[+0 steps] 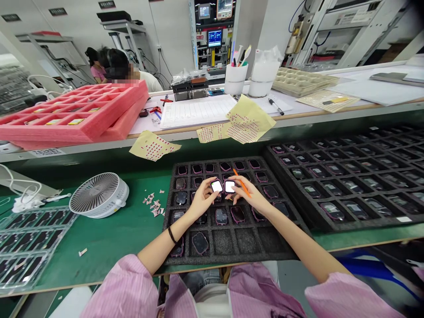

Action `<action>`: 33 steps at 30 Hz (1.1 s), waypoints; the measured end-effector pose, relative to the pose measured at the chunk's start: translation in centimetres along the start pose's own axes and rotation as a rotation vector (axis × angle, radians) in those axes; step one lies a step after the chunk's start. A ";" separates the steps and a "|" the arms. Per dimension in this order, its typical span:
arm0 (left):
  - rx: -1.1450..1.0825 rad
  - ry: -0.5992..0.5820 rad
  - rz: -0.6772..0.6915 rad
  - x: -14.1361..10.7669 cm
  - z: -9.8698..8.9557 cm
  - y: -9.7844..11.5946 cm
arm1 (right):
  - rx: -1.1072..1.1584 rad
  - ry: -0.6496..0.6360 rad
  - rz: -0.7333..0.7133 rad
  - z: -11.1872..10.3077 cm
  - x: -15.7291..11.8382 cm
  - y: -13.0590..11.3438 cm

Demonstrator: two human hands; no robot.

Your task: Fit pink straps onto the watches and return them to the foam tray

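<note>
Above a black foam tray (225, 242), my two hands are close together, each with a small watch-like unit whose square screen glows white. My left hand (202, 198) grips the left lit watch unit (216, 186) between thumb and fingers. In my right hand (249, 193) is the right lit watch unit (229, 187), and an orange stick-like tool (242, 183) lies across the same hand. The two units are side by side, almost touching. Dark-screened watch units (200, 243) fill many of the tray's pockets; my hands hide some of them.
A second foam tray (318, 223) of units is at right. On the green bench (109, 247) stand a white fan (99, 194), small scraps (154, 205) and a clear tray (33, 247). The shelf ahead holds pink foam trays (115, 112) and pen cups (236, 79). A person sits beyond.
</note>
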State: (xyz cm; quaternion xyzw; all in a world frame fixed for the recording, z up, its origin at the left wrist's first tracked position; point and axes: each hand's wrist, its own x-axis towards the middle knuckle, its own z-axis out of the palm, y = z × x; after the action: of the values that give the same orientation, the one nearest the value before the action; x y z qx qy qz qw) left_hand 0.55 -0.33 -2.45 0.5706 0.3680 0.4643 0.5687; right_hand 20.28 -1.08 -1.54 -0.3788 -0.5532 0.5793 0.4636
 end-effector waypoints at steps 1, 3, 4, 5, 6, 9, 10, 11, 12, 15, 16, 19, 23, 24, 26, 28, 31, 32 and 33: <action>0.004 0.007 -0.001 0.0 0.0 0.0 | -0.001 -0.022 0.001 0.0 0.1 0.1; 0.010 0.024 -0.013 0.0 0.0 0.1 | -0.011 -0.045 -0.003 -0.1 0.2 0.3; 0.012 0.035 -0.020 0.0 0.0 0.1 | -0.016 -0.046 -0.006 -0.1 0.2 0.3; 0.014 0.046 -0.025 0.0 0.0 0.2 | -0.021 -0.038 -0.010 -0.1 0.2 0.3; 0.018 0.058 -0.027 0.0 0.0 0.3 | -0.025 -0.028 -0.012 -0.1 0.1 0.3; 0.034 0.075 -0.028 0.0 -0.1 0.5 | -0.032 0.011 -0.015 0.1 -0.1 0.0; 0.036 0.074 -0.033 0.0 -0.1 0.5 | -0.037 0.022 -0.015 0.1 -0.2 -0.1; 0.038 0.069 -0.041 0.0 -0.1 0.6 | -0.044 0.032 -0.015 0.2 -0.2 -0.3; 0.038 0.061 -0.050 0.0 -0.1 0.7 | -0.052 0.042 -0.015 0.2 -0.3 -0.4; 0.048 0.042 -0.053 -0.1 0.0 0.8 | -0.078 0.067 -0.004 0.4 -0.4 -0.6; 0.054 0.037 -0.047 -0.1 0.0 0.9 | -0.084 0.066 0.002 0.4 -0.4 -0.7; 0.070 0.020 -0.028 -0.1 0.1 0.8 | -0.096 0.032 0.012 0.4 -0.4 -0.6; 0.084 0.005 0.008 -0.1 0.0 0.3 | -0.095 -0.019 0.001 0.2 -0.2 -0.2; 0.097 0.005 0.018 -0.1 -0.1 0.1 | -0.095 -0.028 0.003 0.1 -0.2 -0.1; 0.126 0.005 0.023 -0.1 -0.1 0.0 | -0.094 -0.035 0.009 0.0 -0.1 0.1; 0.128 0.003 0.009 -0.1 -0.1 0.0 | -0.092 -0.029 0.011 0.0 -0.1 0.1; 0.084 0.008 -0.023 0.0 0.0 0.2 | -0.096 0.018 0.007 0.1 -0.2 -0.2; 0.070 0.014 -0.031 0.0 0.0 0.3 | -0.098 0.039 0.009 0.2 -0.3 -0.3; 0.061 0.021 -0.039 0.0 0.1 0.4 | -0.099 0.060 0.013 0.2 -0.4 -0.4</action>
State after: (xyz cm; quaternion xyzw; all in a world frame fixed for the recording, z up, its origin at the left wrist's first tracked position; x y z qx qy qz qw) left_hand 0.56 -0.38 -2.07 0.5756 0.3992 0.4477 0.5558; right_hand 20.20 -1.50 -1.17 -0.4223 -0.5645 0.5425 0.4568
